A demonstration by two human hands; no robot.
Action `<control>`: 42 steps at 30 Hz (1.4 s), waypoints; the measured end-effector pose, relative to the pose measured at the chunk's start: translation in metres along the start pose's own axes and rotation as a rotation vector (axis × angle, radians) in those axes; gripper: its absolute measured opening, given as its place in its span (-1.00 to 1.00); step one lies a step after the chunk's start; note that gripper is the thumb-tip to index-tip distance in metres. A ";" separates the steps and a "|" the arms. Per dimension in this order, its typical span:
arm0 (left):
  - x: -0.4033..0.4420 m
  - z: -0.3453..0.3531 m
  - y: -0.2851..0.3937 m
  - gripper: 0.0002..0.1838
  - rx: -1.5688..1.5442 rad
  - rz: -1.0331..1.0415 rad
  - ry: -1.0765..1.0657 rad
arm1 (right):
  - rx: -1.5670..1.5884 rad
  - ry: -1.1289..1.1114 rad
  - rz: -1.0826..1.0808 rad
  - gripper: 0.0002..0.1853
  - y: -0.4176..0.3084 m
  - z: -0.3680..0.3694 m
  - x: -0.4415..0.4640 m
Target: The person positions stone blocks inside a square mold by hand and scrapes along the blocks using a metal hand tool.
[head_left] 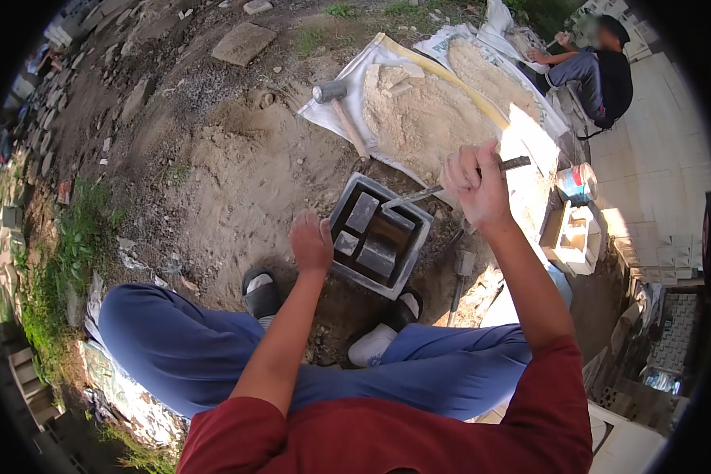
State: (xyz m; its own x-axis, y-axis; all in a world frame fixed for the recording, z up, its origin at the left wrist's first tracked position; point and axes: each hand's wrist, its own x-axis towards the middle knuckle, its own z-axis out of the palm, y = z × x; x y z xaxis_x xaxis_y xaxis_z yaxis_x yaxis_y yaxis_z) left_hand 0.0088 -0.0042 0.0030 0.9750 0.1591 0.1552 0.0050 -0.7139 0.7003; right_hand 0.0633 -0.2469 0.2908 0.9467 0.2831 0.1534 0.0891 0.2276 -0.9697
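Observation:
My right hand [475,182] is closed around a flat metal bar [419,194]. The bar's far end reaches over a grey rectangular mold [413,254] on the ground between my feet. Inside the mold are several dark grey blocks [362,212], with a brown gap among them. At the mold's left rim is my left hand [312,239], fingers curled; whether they grip the rim or something small is hidden. Beyond the mold, a mallet [341,114] with a wooden handle lies partly on a white sack.
Sandy powder [419,114] is heaped on the spread sack [322,118]. To the right stand a paint bucket [577,183] and a cream box [578,237]. A trowel-like tool [460,268] lies right of the mold. Another person [600,75] sits at the upper right.

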 end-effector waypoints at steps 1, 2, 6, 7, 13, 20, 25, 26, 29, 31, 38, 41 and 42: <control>0.003 -0.009 0.012 -0.60 -0.003 0.023 -0.010 | 0.019 0.048 0.031 -0.34 -0.002 -0.002 -0.003; 0.005 -0.018 0.023 -0.60 0.038 0.185 -0.037 | 0.041 0.099 0.062 -0.35 -0.003 -0.004 -0.006; 0.011 -0.016 0.034 -0.59 0.083 0.430 -0.167 | 0.017 0.132 0.083 -0.39 0.002 -0.007 -0.009; 0.012 -0.013 0.032 -0.59 0.084 0.438 -0.173 | 0.028 0.133 0.084 -0.41 0.003 -0.004 -0.009; 0.019 -0.011 0.032 -0.57 0.179 0.356 -0.321 | 0.064 -0.037 -0.007 -0.47 0.027 0.000 0.007; 0.016 -0.037 0.022 -0.58 0.116 0.386 -0.377 | 0.076 -0.215 -0.010 -0.41 0.060 0.011 0.038; 0.032 -0.008 0.009 -0.60 -0.192 0.115 -0.150 | 0.155 -0.183 0.059 -0.47 0.090 0.016 0.056; 0.034 0.002 0.012 -0.56 -0.083 -0.168 -0.187 | 0.161 -0.188 0.071 -0.47 0.094 0.017 0.059; 0.043 0.011 0.007 -0.44 -0.003 -0.481 -0.280 | 0.183 -0.176 0.105 -0.47 0.103 0.020 0.069; 0.043 0.006 0.011 -0.37 -0.032 -0.513 -0.342 | 0.160 -0.156 0.107 -0.47 0.101 0.027 0.073; 0.048 -0.003 0.024 -0.28 0.090 -0.596 -0.404 | 0.067 -0.149 0.191 -0.46 0.102 0.040 0.090; 0.046 -0.001 0.024 -0.26 0.119 -0.607 -0.412 | -0.038 -0.148 0.259 -0.48 0.142 0.038 0.091; 0.047 0.001 0.023 -0.26 0.128 -0.597 -0.379 | -0.040 -0.153 0.259 -0.48 0.148 0.036 0.087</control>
State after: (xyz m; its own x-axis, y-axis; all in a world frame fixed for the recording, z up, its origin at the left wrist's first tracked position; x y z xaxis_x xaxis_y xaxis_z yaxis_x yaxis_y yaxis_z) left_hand 0.0550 -0.0140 0.0259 0.8074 0.3163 -0.4980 0.5651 -0.6570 0.4990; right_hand 0.1480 -0.1548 0.1676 0.8820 0.4650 -0.0761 -0.1343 0.0931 -0.9866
